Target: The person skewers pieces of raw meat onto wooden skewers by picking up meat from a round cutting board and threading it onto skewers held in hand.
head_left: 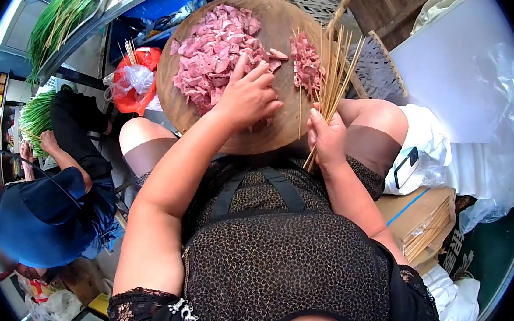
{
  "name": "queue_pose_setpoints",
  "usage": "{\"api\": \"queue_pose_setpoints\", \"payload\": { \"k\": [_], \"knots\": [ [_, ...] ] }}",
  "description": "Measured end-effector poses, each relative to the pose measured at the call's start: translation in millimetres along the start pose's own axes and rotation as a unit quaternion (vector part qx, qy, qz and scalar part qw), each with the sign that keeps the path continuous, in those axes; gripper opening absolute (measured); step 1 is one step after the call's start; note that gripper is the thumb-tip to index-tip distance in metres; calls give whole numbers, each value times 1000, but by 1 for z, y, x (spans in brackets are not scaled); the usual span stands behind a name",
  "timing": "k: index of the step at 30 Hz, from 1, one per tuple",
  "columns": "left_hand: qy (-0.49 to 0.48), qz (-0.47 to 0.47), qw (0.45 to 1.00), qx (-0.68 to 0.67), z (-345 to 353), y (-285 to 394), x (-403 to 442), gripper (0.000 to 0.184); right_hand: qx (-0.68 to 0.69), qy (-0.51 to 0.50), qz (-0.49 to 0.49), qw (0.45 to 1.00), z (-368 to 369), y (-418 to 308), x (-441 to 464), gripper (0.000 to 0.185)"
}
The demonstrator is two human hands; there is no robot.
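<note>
A heap of cut pink raw meat (pixel 216 48) covers the left side of a round wooden board (pixel 199 129) above my lap. My left hand (pixel 251 94) reaches over the heap's near right edge, its fingers apart and loosely bent; its fingertips touch the meat, and the underside is hidden. My right hand (pixel 328 133) is closed around a bundle of thin bamboo skewers (pixel 337 80) that fans out past the board's right rim. Beside the bundle, on the board's right side, lie skewers threaded with meat pieces (pixel 307 61).
A red plastic bag (pixel 135 101) with skewers stands left of the board. Woven chairs (pixel 374 64) stand to the right. A phone (pixel 407 167) lies on white plastic near a cardboard box (pixel 417 213). Another person (pixel 38 210) sits at left by green vegetables (pixel 39 115).
</note>
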State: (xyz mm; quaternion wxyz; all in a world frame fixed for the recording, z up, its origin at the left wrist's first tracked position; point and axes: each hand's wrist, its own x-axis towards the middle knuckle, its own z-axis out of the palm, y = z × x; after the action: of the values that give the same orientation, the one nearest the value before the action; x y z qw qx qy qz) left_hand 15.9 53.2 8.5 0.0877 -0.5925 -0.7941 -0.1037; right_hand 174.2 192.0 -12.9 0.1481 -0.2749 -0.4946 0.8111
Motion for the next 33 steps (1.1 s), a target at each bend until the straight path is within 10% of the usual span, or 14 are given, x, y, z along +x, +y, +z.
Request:
{"api": "queue_pose_setpoints", "payload": {
  "k": [8, 15, 28, 33],
  "knots": [
    [88, -108, 984, 113, 77, -22, 64, 21, 9, 6, -1, 1000, 1, -4, 4, 15],
    [-29, -80, 993, 82, 52, -8, 36, 20, 17, 1, 10, 1000, 2, -5, 4, 15],
    [87, 12, 996, -21, 10, 3, 1, 24, 24, -20, 5, 1000, 2, 1, -3, 14],
    [131, -155, 976, -82, -26, -41, -16, 19, 8, -26, 12, 1000, 1, 1, -3, 15]
  ]
}}
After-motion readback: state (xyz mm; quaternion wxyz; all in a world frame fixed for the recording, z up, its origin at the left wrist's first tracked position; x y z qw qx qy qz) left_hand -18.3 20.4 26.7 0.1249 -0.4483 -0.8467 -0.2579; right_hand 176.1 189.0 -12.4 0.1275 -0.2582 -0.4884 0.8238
